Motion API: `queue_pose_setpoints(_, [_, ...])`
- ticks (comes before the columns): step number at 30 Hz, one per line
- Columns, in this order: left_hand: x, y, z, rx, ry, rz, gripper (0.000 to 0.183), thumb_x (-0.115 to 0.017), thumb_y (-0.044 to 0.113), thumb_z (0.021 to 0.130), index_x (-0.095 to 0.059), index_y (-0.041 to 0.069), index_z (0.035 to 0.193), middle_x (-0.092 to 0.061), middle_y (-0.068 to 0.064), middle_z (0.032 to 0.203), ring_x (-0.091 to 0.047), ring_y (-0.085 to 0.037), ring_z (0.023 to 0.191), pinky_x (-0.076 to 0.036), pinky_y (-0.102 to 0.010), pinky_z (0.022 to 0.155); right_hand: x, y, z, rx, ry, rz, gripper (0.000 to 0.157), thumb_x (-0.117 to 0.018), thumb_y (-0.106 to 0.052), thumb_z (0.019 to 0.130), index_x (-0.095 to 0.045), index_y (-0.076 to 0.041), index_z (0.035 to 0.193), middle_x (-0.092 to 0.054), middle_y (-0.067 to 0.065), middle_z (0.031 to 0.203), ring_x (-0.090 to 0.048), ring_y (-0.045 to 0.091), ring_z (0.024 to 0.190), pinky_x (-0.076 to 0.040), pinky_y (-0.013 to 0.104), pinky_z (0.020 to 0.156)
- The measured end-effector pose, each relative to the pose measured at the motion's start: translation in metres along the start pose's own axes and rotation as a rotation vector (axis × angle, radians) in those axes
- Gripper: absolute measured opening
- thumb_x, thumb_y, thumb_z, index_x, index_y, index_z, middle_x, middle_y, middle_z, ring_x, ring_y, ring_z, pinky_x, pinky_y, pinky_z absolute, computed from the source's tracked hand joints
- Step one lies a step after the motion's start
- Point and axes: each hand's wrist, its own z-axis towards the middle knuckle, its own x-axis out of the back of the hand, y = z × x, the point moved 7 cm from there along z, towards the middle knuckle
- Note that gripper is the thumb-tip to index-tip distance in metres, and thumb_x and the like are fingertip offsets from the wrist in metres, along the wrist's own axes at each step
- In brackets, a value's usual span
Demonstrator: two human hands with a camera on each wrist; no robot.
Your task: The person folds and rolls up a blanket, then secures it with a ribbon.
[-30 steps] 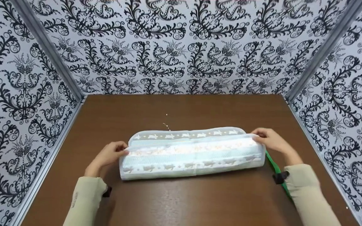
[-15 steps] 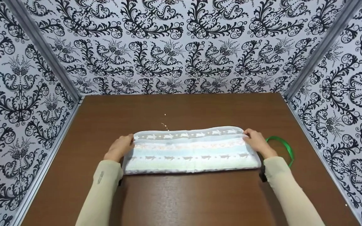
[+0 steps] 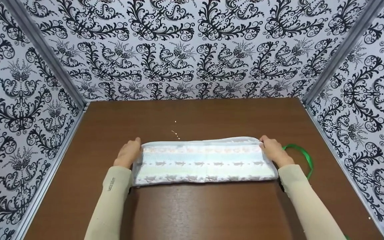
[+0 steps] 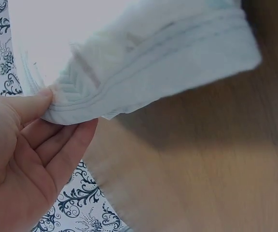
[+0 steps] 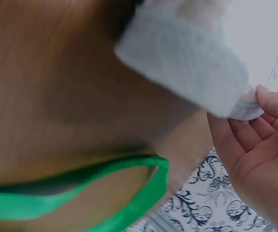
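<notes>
A folded, quilted cloth pad (image 3: 200, 163) with pale stripes and rows of small grey animal figures lies across the middle of the table. At its left end my left hand (image 3: 128, 153) pinches the far corner; the left wrist view shows the thumb on top of the padded edge (image 4: 177, 63) and the fingers beneath. My right hand (image 3: 274, 151) holds the opposite far corner, and in the right wrist view its thumb and fingers pinch a rounded white corner (image 5: 192, 67). The fold's inner layers are mostly hidden.
A green ribbon (image 3: 303, 155) curves over the brown table (image 3: 192, 213) just right of the right hand. Tiny light specks (image 3: 176, 134) lie behind the cloth. Black-and-white patterned walls (image 3: 192, 50) with grey corner posts enclose the left, back and right sides.
The cloth's front layer has been folded toward the back, covering most of the far animal row. Both hands moved inward to the far corners, and the green ribbon came more into view.
</notes>
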Motion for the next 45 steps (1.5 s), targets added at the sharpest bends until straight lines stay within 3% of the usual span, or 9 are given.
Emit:
queue_pose_setpoints(5, [0.000, -0.002, 0.001, 0.033, 0.043, 0.026, 0.024, -0.054, 0.009, 0.100, -0.058, -0.005, 0.119, -0.067, -0.028, 0.106, -0.067, -0.046, 0.094, -0.055, -0.054, 0.078, -0.005, -0.004, 0.001, -0.002, -0.095, -0.054, 0.032, -0.040, -0.014, 0.107, -0.045, 0.003, 0.133, -0.062, 0.028, 0.117, -0.064, 0.038, 0.098, -0.053, 0.049, 0.080])
queue_pose_setpoints(8, [-0.001, -0.001, 0.003, 0.052, 0.066, 0.053, 0.020, -0.059, 0.008, 0.098, -0.063, -0.005, 0.111, -0.069, -0.027, 0.103, -0.067, -0.047, 0.093, -0.056, -0.053, 0.077, -0.009, -0.003, 0.003, -0.013, -0.144, -0.054, 0.032, -0.038, -0.012, 0.107, -0.044, 0.004, 0.134, -0.061, 0.027, 0.118, -0.064, 0.037, 0.100, -0.053, 0.047, 0.079])
queue_pose_setpoints(12, [-0.003, 0.003, 0.009, 0.079, 0.063, 0.086, 0.015, -0.062, 0.005, 0.095, -0.069, -0.005, 0.102, -0.071, -0.026, 0.098, -0.069, -0.043, 0.088, -0.057, -0.051, 0.073, -0.010, -0.001, 0.006, -0.049, -0.159, -0.061, 0.032, -0.038, -0.013, 0.108, -0.044, 0.005, 0.133, -0.060, 0.029, 0.119, -0.061, 0.043, 0.108, -0.053, 0.052, 0.083])
queue_pose_setpoints(17, [-0.004, 0.005, 0.013, 0.102, 0.064, 0.124, 0.012, -0.064, 0.000, 0.090, -0.072, -0.007, 0.095, -0.072, -0.027, 0.095, -0.069, -0.042, 0.086, -0.058, -0.051, 0.072, -0.010, 0.000, 0.008, -0.082, -0.174, -0.108, 0.046, -0.037, -0.017, 0.108, -0.032, 0.013, 0.142, -0.053, 0.038, 0.130, -0.054, 0.052, 0.119, -0.049, 0.060, 0.094])
queue_pose_setpoints(25, [-0.002, 0.005, 0.017, 0.110, 0.121, 0.118, 0.015, -0.059, -0.005, 0.090, -0.072, -0.008, 0.096, -0.071, -0.029, 0.101, -0.069, -0.048, 0.093, -0.058, -0.055, 0.076, -0.009, -0.006, 0.009, -0.130, -0.182, -0.073, 0.051, -0.035, -0.017, 0.108, -0.026, 0.018, 0.145, -0.043, 0.043, 0.139, -0.045, 0.058, 0.126, -0.043, 0.064, 0.103])
queue_pose_setpoints(30, [-0.001, 0.003, 0.018, 0.128, 0.123, 0.165, 0.016, -0.059, 0.000, 0.093, -0.072, -0.006, 0.100, -0.071, -0.029, 0.103, -0.069, -0.047, 0.092, -0.058, -0.056, 0.075, -0.007, -0.009, 0.014, -0.162, -0.180, -0.052, 0.053, -0.029, -0.015, 0.107, -0.020, 0.018, 0.148, -0.035, 0.044, 0.145, -0.038, 0.060, 0.132, -0.037, 0.067, 0.108])
queue_pose_setpoints(38, [-0.003, -0.002, 0.020, 0.170, 0.124, 0.164, 0.018, -0.056, -0.004, 0.094, -0.073, -0.006, 0.099, -0.072, -0.028, 0.100, -0.070, -0.046, 0.091, -0.058, -0.056, 0.074, -0.013, -0.007, 0.023, -0.182, -0.114, -0.109, 0.046, -0.029, -0.011, 0.107, -0.030, 0.020, 0.140, -0.052, 0.044, 0.125, -0.057, 0.057, 0.109, -0.053, 0.060, 0.089])
queue_pose_setpoints(45, [-0.007, -0.003, 0.022, 0.203, 0.134, 0.164, 0.021, -0.051, -0.003, 0.096, -0.069, -0.009, 0.107, -0.071, -0.029, 0.106, -0.069, -0.047, 0.096, -0.059, -0.053, 0.076, -0.018, -0.006, 0.023, -0.165, -0.119, -0.094, 0.047, -0.036, -0.013, 0.107, -0.033, 0.021, 0.139, -0.051, 0.044, 0.127, -0.058, 0.057, 0.109, -0.053, 0.060, 0.089])
